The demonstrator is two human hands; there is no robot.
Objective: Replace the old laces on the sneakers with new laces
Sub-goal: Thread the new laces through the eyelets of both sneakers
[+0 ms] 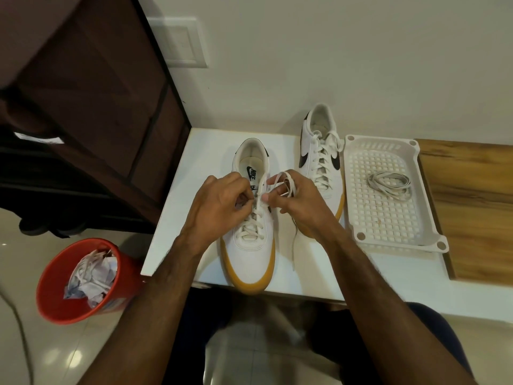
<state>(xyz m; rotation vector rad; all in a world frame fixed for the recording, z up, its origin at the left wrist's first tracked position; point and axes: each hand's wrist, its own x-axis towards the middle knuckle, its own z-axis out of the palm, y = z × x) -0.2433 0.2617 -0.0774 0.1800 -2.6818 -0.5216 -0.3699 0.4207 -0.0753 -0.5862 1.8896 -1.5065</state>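
Near sneaker (248, 240), table's front edge: laced nearly to top; left hand (222, 201) and right hand (294, 198) pinch its lace (283, 179) ends; far sneaker (322, 159) laced, apparently old; spare lace (388, 183) coiled in tray (427, 190).

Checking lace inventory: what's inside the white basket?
The white basket holds one coiled bundle of white lace, lying on its perforated floor. Nothing else shows inside; whether the bundle is one lace or two cannot be told.
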